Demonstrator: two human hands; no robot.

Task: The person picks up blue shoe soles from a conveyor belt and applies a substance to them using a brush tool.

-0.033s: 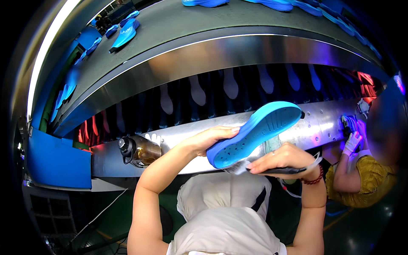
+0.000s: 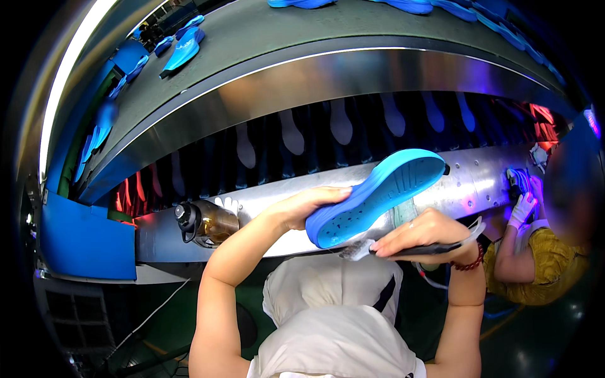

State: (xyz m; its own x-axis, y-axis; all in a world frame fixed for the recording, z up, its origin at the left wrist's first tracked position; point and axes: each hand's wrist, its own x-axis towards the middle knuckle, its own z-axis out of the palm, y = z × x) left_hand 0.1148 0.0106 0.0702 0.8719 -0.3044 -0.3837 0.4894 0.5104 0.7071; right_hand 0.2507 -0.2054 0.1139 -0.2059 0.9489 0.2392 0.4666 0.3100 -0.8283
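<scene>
A blue shoe sole (image 2: 384,195), tilted with its pitted inner face toward me, is gripped near its lower left end by my left hand (image 2: 313,205). My right hand (image 2: 423,236) is closed round the dark handle of a brush (image 2: 359,250). The brush's bristles lie just under the sole's lower edge; whether they touch it I cannot tell. A clear loop (image 2: 476,232) shows at the handle's end beside my right wrist.
A metal ledge (image 2: 482,183) runs across in front of me, with a dark-lidded bottle (image 2: 214,222) on its left. Above it is a conveyor belt (image 2: 252,31) carrying several blue soles (image 2: 184,49). At the right a gloved co-worker's hand (image 2: 522,211) holds a shoe part.
The brush and my right hand have shifted slightly right, and the bristles look sharper. The sole and my left hand have hardly moved.
</scene>
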